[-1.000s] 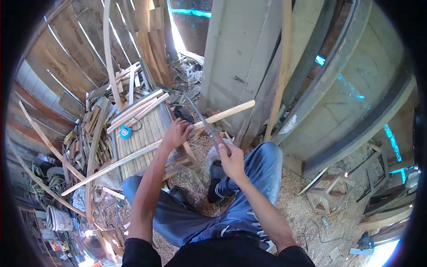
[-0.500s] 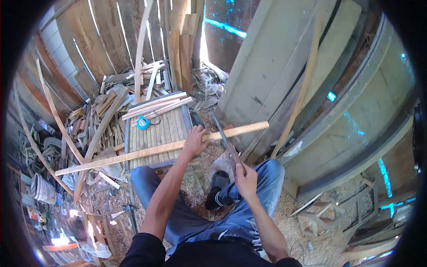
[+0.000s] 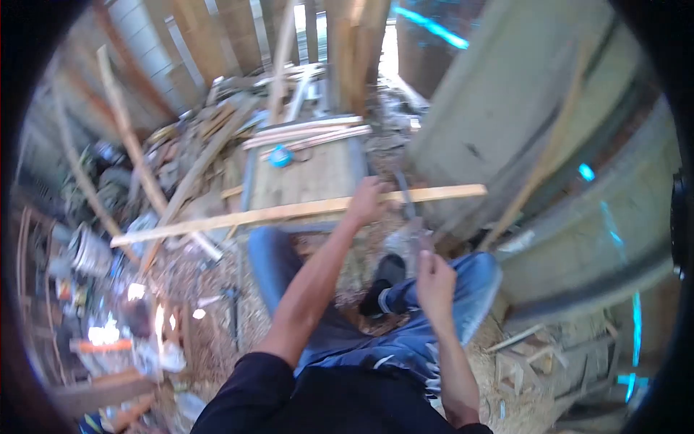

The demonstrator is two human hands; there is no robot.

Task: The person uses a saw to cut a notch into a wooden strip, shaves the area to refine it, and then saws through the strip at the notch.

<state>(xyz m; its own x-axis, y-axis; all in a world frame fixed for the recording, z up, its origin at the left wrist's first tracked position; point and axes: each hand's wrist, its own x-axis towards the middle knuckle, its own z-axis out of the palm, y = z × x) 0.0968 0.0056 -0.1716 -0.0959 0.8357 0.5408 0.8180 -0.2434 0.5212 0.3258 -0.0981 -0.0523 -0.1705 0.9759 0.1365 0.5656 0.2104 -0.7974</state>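
Observation:
A long, thin wooden strip (image 3: 289, 210) lies across the near end of a low slatted bench (image 3: 311, 186), both its ends reaching past the sides. My left hand (image 3: 367, 201) is closed over the strip, right of the bench. In my right hand (image 3: 437, 286) is a handsaw (image 3: 419, 242), blurred, its narrow dark blade pointing away from me and crossing the strip just right of my left hand. How deep the blade sits cannot be made out. A blue tape measure (image 3: 280, 156) rests on the bench beside several thin strips (image 3: 311, 135).
Scrap wood (image 3: 206, 137) is heaped left of the bench. Large boards (image 3: 470, 108) lean on the right, with a curved pole (image 3: 549, 155) against them. A white bucket (image 3: 90, 249) stands at far left. A small wooden frame (image 3: 524, 362) sits on the shavings at right.
The whole view has swung, so the scene sits farther right and is blurred. Both hands keep their hold, and the saw still crosses the strip at about the same place.

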